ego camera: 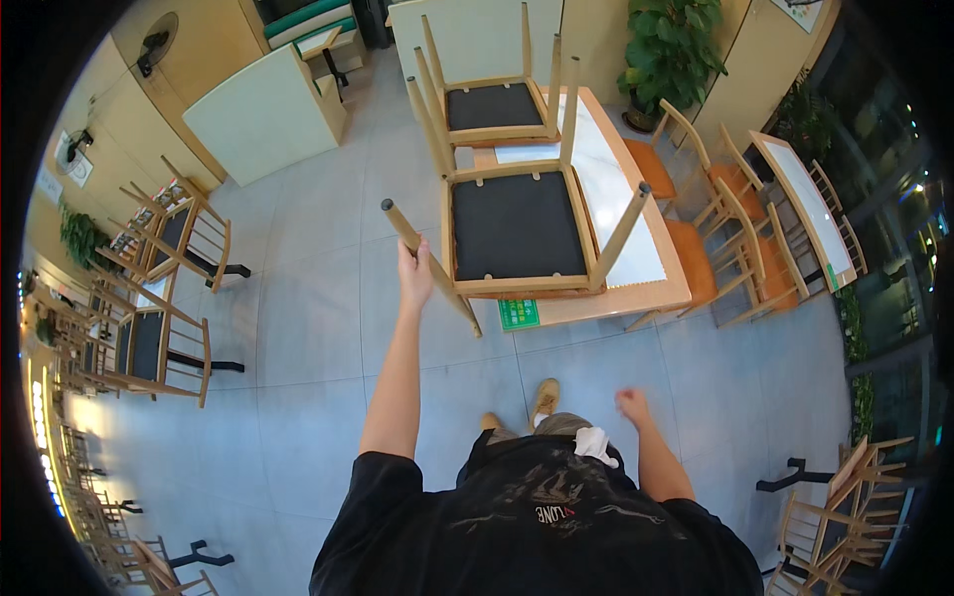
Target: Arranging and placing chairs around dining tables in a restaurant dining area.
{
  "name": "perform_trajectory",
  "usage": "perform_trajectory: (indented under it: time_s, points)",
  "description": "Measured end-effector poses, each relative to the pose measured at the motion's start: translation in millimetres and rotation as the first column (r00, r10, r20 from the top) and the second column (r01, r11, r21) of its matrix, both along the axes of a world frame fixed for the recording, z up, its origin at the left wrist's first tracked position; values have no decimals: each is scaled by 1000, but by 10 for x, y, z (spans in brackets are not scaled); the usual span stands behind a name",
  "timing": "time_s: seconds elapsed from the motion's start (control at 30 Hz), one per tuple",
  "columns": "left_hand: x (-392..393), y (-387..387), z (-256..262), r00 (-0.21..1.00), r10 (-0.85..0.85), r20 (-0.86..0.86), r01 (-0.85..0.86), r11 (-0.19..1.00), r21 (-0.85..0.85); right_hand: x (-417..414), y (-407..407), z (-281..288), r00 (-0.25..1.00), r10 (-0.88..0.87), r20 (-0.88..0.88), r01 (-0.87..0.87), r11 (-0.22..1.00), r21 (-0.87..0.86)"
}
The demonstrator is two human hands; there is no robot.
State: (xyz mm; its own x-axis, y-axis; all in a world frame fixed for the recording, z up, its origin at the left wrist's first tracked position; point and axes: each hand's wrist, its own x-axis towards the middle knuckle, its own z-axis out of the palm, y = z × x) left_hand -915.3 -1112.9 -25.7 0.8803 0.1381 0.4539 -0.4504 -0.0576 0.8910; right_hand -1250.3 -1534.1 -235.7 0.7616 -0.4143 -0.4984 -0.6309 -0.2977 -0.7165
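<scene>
My left hand [415, 272] is closed around a wooden leg of an upturned chair [519, 226], whose black seat underside faces up. That chair lies at the near left of a wooden table with a white marbled top [626, 216]. Behind it a second upturned chair [494, 106] rests at the table's left side, legs in the air. My right hand [633, 404] hangs low at my right side, slightly blurred, touching nothing visible; its fingers look curled. A green sign [519, 314] with writing is on the table's near edge.
Chairs with orange seats [689, 257] line the table's right side. Another white-topped table [809, 201] stands by the dark windows. Upturned chairs [153, 346] sit on tables at left, more at lower right [820, 521]. A low partition [264, 115] and a potted plant [667, 56] stand farther off.
</scene>
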Motion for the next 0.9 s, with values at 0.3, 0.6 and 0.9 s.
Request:
perform_trajectory:
  time_s: [0.3,0.6,0.9]
  points:
    - [153,-243,93,913,405,-37,-347,822,451,-2018,-127,-102,695,-567,-443,700,674,236]
    - [145,101,-126,861,426,-278,-334,886,323,-1590,-1086,-155,871,-457,-181,490,777,396]
    - [-536,-1050,-542,734,537,-416,-315,812,492,-2244,-2334,-73,691,-697,-189,713,616,335]
